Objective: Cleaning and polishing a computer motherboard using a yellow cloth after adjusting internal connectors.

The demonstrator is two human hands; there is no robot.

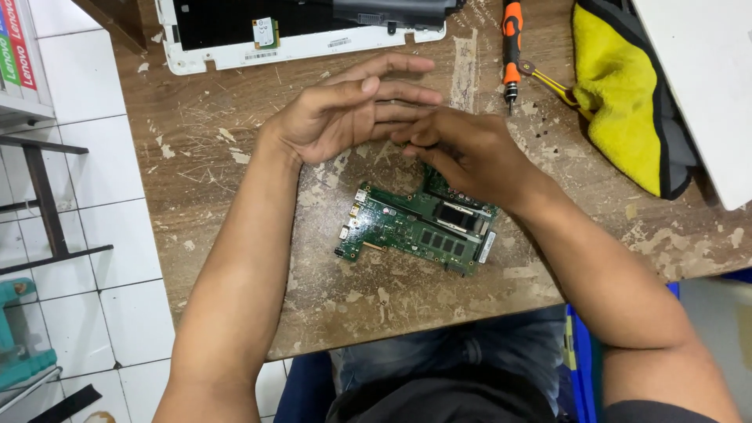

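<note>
A green laptop motherboard [415,227] lies flat on the worn wooden table [219,180], just in front of me. My left hand [345,110] hovers above the board's far edge with its fingers stretched out to the right, holding nothing. My right hand [462,149] is curled over the board's upper part, fingertips bent down against the left hand's fingers. Whether something small is pinched under the right fingers is hidden.
An opened white laptop shell [235,51] lies at the table's far edge. An orange and black screwdriver [511,47] lies at the back right, next to a yellow cloth [619,102] and a white panel [705,86]. White tiled floor lies to the left.
</note>
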